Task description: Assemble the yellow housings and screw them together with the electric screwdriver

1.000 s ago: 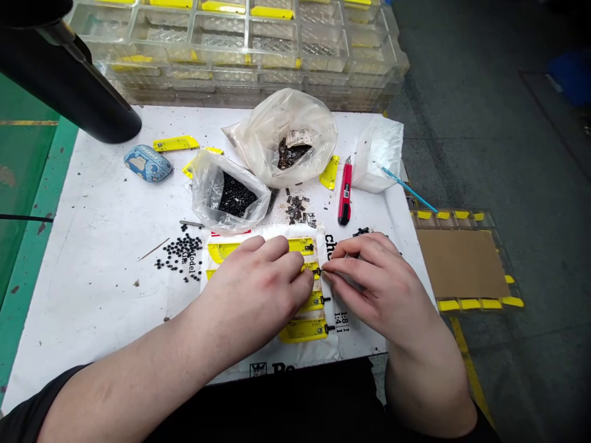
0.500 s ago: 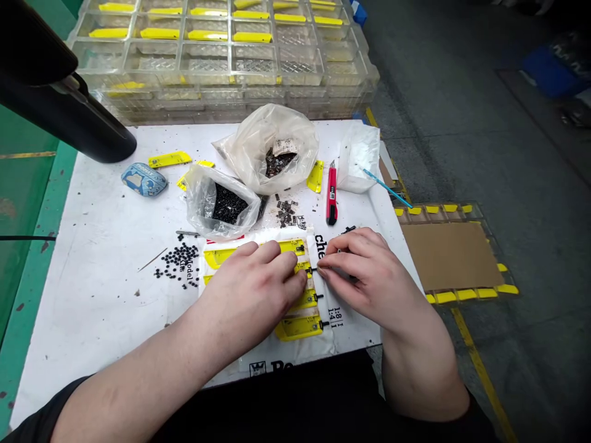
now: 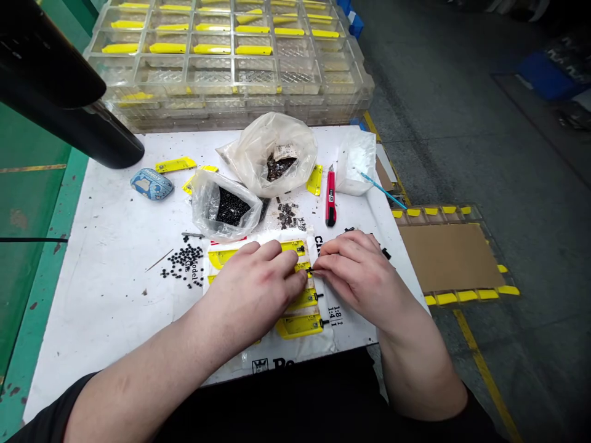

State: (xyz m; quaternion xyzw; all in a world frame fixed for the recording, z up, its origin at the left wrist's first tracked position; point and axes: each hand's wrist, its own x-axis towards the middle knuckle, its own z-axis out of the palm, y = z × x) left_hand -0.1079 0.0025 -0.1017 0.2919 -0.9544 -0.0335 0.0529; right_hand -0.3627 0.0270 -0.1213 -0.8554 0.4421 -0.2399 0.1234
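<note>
Toward the left of the white surface (image 3: 101, 295), small black rings (image 3: 184, 261) lie scattered. Right of them, the left hand (image 3: 258, 280) curls over yellow parts (image 3: 300, 327) near the front edge; whether its fingers grip one is hidden. The right hand (image 3: 362, 277), thumb and fingers together, is clamped on a small black piece (image 3: 310, 270) at a yellow part's right end. Behind it, a red knife (image 3: 330, 200) lies near the back right corner.
</note>
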